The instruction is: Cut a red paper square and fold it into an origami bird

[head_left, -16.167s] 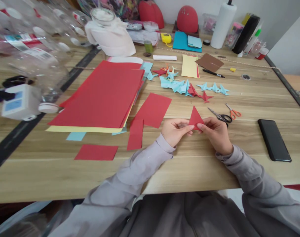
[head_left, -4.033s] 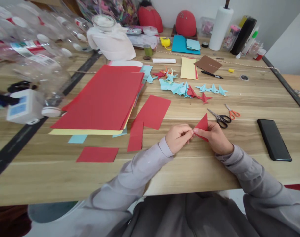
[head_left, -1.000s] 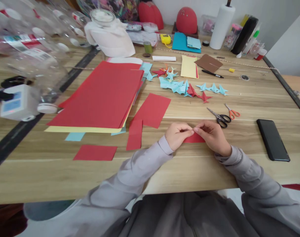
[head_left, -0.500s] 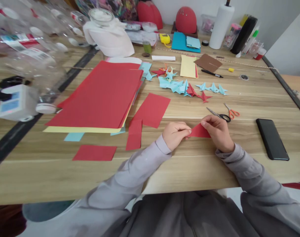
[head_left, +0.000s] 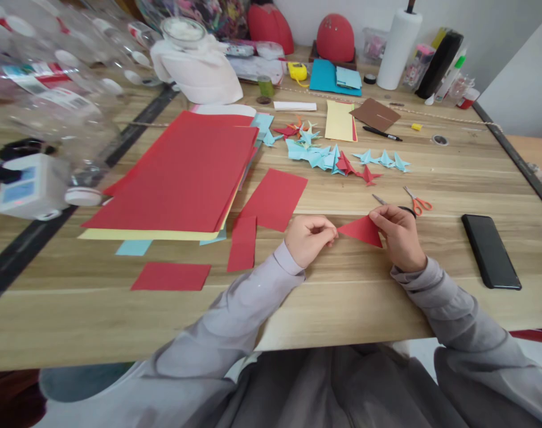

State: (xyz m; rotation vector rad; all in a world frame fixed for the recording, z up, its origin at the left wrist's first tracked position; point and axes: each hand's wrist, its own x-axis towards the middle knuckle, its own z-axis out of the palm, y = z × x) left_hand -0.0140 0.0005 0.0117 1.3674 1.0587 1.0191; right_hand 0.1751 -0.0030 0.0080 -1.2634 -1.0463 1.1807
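Note:
A piece of red paper (head_left: 362,230), shaped like a triangle, is pinched at its upper right edge by my right hand (head_left: 400,236), thumb on top. My left hand (head_left: 311,239) has its fingers curled and pressed together right beside the paper's left point; that point shows uncovered. Behind my right hand lie black-handled scissors (head_left: 378,200), partly hidden, and orange-handled scissors (head_left: 419,202). Left of my hands are a larger red sheet (head_left: 277,199), a narrow folded red strip (head_left: 242,245) and a red rectangle (head_left: 171,276).
A big stack of red sheets (head_left: 177,178) covers the left side. Folded blue cranes (head_left: 318,156) and red ones (head_left: 368,175) lie ahead. A phone (head_left: 491,251) rests at right. Plastic bottles (head_left: 52,107) crowd the far left; a paper roll (head_left: 398,53) stands at the back.
My left hand has moved slightly left, off the red paper's point. In my right hand the paper is tilted differently, and more of its triangle shows.

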